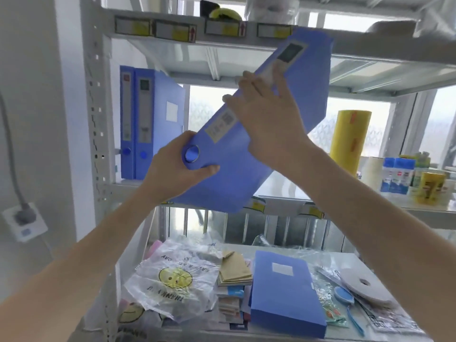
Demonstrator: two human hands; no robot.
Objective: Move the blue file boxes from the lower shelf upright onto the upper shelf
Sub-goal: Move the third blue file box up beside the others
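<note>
Both hands clamped on one tilted box (pixel 237 154) before the upper shelf (pixel 345 202), left hand (pixel 177 169) at its ringed spine end, right hand (pixel 269 119) higher up; judged light, stiff, slick-skinned, best gripped at both spine ends; two boxes (pixel 145 124) upright already, another box (pixel 286 292) flat below.

Grey perforated metal shelving (pixel 97 134) — bright frosted window (pixel 350 119) behind; white wall, socket (pixel 23 222) left.

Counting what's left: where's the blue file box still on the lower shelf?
In the head view, the flat file box lies at the lower shelf's centre, between the stacked envelopes and the tape roll.
</note>
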